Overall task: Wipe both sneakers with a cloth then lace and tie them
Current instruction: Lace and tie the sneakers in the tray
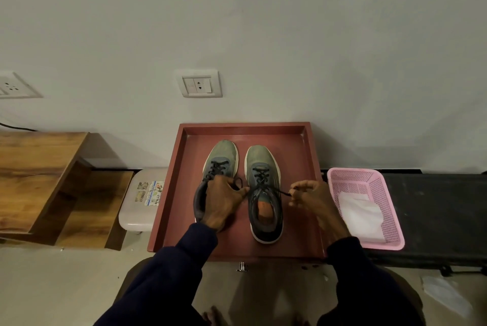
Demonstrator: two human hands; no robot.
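Note:
Two grey-green sneakers with black laces stand side by side, toes to the wall, in a red tray point(311, 157). The left sneaker point(222, 153) is partly hidden under my left hand point(224, 203), which pinches one end of the right sneaker's lace near the gap between the shoes. My right hand point(309, 195) pinches the other end of that black lace point(283, 193), pulled out to the right of the right sneaker point(263, 194). The white cloth point(362, 213) lies in a pink basket.
The pink basket point(387, 194) sits on a black bench point(434, 217) right of the tray. A white stool point(139, 207) and a wooden table point(39, 167) stand on the left. The wall with sockets is just behind the tray.

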